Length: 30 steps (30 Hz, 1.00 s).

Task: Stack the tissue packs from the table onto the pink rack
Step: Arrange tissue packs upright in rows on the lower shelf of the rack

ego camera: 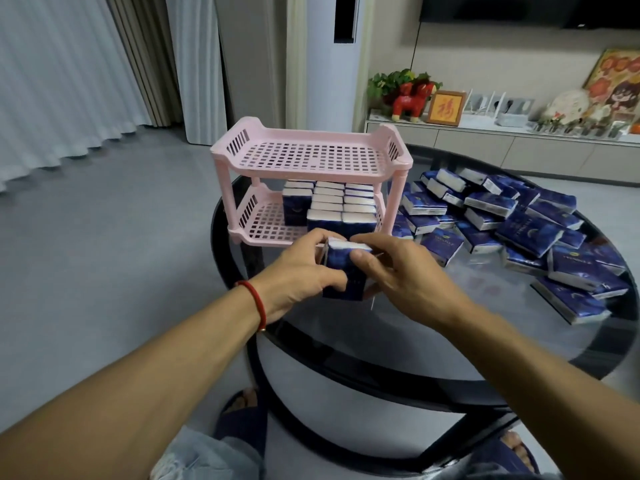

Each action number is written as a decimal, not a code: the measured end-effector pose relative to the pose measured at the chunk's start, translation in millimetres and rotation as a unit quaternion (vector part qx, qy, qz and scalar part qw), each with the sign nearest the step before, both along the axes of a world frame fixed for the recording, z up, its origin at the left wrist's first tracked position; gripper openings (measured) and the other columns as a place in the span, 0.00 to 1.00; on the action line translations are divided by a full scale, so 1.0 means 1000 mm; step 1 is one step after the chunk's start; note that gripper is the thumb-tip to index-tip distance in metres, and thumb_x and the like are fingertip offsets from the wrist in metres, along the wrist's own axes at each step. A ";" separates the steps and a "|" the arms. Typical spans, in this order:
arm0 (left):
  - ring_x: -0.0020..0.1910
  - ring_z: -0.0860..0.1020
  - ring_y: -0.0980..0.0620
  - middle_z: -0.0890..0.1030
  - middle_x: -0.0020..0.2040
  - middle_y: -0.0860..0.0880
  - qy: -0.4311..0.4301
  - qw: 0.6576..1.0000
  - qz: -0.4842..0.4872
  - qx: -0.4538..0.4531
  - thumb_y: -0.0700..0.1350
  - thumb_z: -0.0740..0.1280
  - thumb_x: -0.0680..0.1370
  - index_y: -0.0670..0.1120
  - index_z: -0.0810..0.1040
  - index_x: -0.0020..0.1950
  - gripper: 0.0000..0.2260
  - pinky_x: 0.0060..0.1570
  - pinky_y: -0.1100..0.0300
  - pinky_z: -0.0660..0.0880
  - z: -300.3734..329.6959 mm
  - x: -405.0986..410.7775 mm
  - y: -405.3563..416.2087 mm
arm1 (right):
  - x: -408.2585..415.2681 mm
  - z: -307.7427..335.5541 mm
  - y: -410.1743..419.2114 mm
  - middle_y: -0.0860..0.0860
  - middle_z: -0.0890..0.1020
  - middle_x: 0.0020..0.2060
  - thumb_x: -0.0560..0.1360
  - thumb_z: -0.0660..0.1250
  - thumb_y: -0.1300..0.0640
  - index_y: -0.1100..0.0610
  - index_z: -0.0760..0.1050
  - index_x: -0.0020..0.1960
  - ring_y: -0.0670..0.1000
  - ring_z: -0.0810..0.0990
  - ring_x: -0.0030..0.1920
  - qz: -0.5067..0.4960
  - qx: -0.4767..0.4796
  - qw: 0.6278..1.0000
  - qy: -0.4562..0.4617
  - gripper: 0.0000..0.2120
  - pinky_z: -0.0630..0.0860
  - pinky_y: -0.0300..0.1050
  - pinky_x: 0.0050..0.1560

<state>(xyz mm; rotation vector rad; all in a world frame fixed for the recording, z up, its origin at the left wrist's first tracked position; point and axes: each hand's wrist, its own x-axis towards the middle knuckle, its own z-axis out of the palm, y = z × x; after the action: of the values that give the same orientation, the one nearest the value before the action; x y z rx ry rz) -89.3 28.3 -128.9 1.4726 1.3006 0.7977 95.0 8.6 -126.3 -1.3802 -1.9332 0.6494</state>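
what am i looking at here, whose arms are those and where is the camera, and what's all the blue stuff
There is no machine here. The one picture comes from a wide-angle camera worn on a person's head, looking forward and down, so the two arms reaching in from the bottom are that person's own.

The left hand, with a red bracelet on its wrist, and the right hand together grip a small bunch of blue tissue packs, held upright just in front of the pink rack.

The rack has two shelves and stands on a round dark glass table. Its top shelf holds nothing; its lower shelf already holds rows of packs standing on end. To the right on the table lies a loose heap of more packs waiting to be stacked.
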 end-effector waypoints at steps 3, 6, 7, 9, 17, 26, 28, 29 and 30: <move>0.55 0.83 0.49 0.84 0.54 0.48 0.070 0.996 -0.037 0.038 0.41 0.77 0.64 0.54 0.77 0.60 0.26 0.57 0.47 0.81 0.004 -0.012 -0.003 | -0.009 -0.003 0.003 0.48 0.85 0.46 0.79 0.69 0.47 0.54 0.79 0.65 0.42 0.84 0.40 -0.006 0.011 1.000 -0.011 0.17 0.84 0.45 0.44; 0.53 0.83 0.55 0.84 0.54 0.51 0.087 0.992 -0.023 0.087 0.37 0.78 0.69 0.52 0.78 0.61 0.23 0.58 0.52 0.81 0.007 -0.025 0.000 | -0.020 -0.002 0.006 0.48 0.85 0.48 0.78 0.70 0.45 0.53 0.78 0.66 0.43 0.85 0.43 0.001 0.019 1.000 0.005 0.20 0.84 0.46 0.46; 0.54 0.83 0.55 0.84 0.55 0.52 0.079 0.992 -0.012 0.096 0.37 0.79 0.70 0.52 0.79 0.61 0.23 0.59 0.52 0.81 0.008 -0.030 0.003 | -0.023 0.000 0.008 0.47 0.85 0.51 0.79 0.69 0.44 0.53 0.77 0.67 0.43 0.84 0.45 0.003 0.019 1.000 0.014 0.20 0.84 0.47 0.47; 0.56 0.82 0.53 0.84 0.57 0.51 0.063 0.992 0.027 0.106 0.37 0.79 0.71 0.51 0.78 0.63 0.24 0.61 0.51 0.81 0.009 -0.039 0.009 | -0.025 0.001 0.013 0.46 0.85 0.50 0.80 0.68 0.45 0.53 0.78 0.63 0.44 0.84 0.46 -0.028 0.029 0.998 0.038 0.16 0.84 0.50 0.47; 0.61 0.78 0.49 0.78 0.64 0.49 0.126 0.955 0.182 0.199 0.38 0.74 0.75 0.51 0.70 0.69 0.25 0.61 0.53 0.78 -0.002 -0.054 0.036 | -0.002 -0.014 0.044 0.50 0.77 0.57 0.79 0.66 0.48 0.52 0.69 0.63 0.52 0.80 0.55 -0.269 0.093 0.953 0.102 0.16 0.80 0.58 0.57; 0.60 0.79 0.48 0.76 0.65 0.49 0.177 0.958 0.163 0.155 0.50 0.77 0.65 0.53 0.72 0.66 0.31 0.64 0.52 0.78 -0.011 -0.049 0.085 | 0.005 -0.018 0.063 0.45 0.81 0.50 0.82 0.65 0.50 0.49 0.75 0.64 0.47 0.81 0.50 -0.206 0.007 0.972 0.112 0.11 0.80 0.57 0.57; 0.58 0.80 0.47 0.77 0.63 0.49 0.179 0.964 0.140 0.137 0.57 0.76 0.58 0.57 0.72 0.64 0.35 0.61 0.49 0.80 -0.021 -0.051 0.102 | 0.006 -0.018 0.066 0.42 0.81 0.47 0.83 0.64 0.50 0.48 0.76 0.62 0.45 0.81 0.49 -0.206 -0.007 0.970 0.129 0.09 0.81 0.59 0.57; 0.58 0.80 0.48 0.77 0.62 0.50 0.179 0.966 0.132 0.134 0.59 0.76 0.57 0.59 0.73 0.64 0.36 0.61 0.49 0.80 -0.028 -0.053 0.111 | 0.007 -0.019 0.067 0.42 0.82 0.47 0.83 0.64 0.49 0.48 0.77 0.61 0.45 0.82 0.49 -0.206 -0.009 0.970 0.133 0.09 0.81 0.59 0.57; 0.58 0.80 0.48 0.78 0.62 0.50 0.180 0.966 0.127 0.135 0.58 0.77 0.58 0.59 0.73 0.64 0.35 0.63 0.49 0.79 -0.027 -0.052 0.112 | 0.008 -0.019 0.067 0.43 0.82 0.48 0.83 0.64 0.49 0.47 0.77 0.61 0.45 0.82 0.49 -0.204 -0.011 0.970 0.130 0.09 0.81 0.59 0.57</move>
<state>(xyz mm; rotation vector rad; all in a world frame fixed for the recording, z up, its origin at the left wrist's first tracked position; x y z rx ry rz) -141.1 140.1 -156.2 1.7461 1.7353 0.9307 102.8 75.5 -145.3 -1.5599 -1.3866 0.6144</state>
